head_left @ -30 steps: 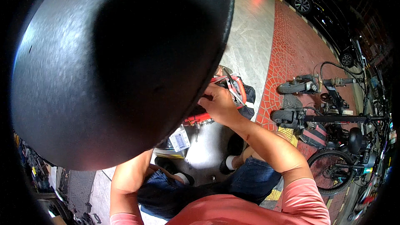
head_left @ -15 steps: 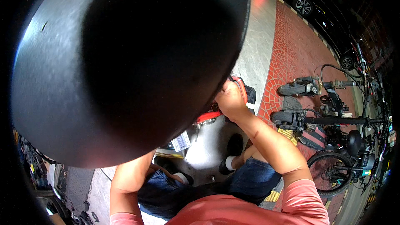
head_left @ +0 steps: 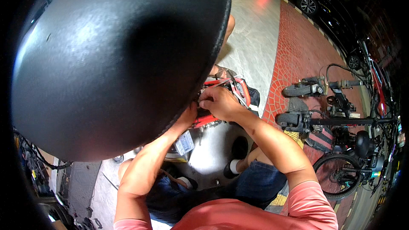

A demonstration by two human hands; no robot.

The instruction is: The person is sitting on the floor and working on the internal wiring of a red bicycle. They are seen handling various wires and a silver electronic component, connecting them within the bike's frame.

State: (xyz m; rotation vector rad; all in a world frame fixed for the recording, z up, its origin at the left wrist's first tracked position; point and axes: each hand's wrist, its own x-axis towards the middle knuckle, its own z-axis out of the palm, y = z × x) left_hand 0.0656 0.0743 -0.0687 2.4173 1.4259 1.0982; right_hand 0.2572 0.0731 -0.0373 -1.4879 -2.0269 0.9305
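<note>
Right hand (head_left: 218, 102) half-curled, left hand (head_left: 187, 116) partly hidden — both hands at the red frame (head_left: 204, 121) — grasp impossible to tell.

From the left fisheye on the person's head, we look steeply down, with the salmon-pink cloth shirt (head_left: 230, 214) at the lower edge. A smooth, rounded black dome (head_left: 115, 68), very near our lens, fills the upper left; the bare right hand (head_left: 220, 103) lies farther off, near the frame's centre.
</note>
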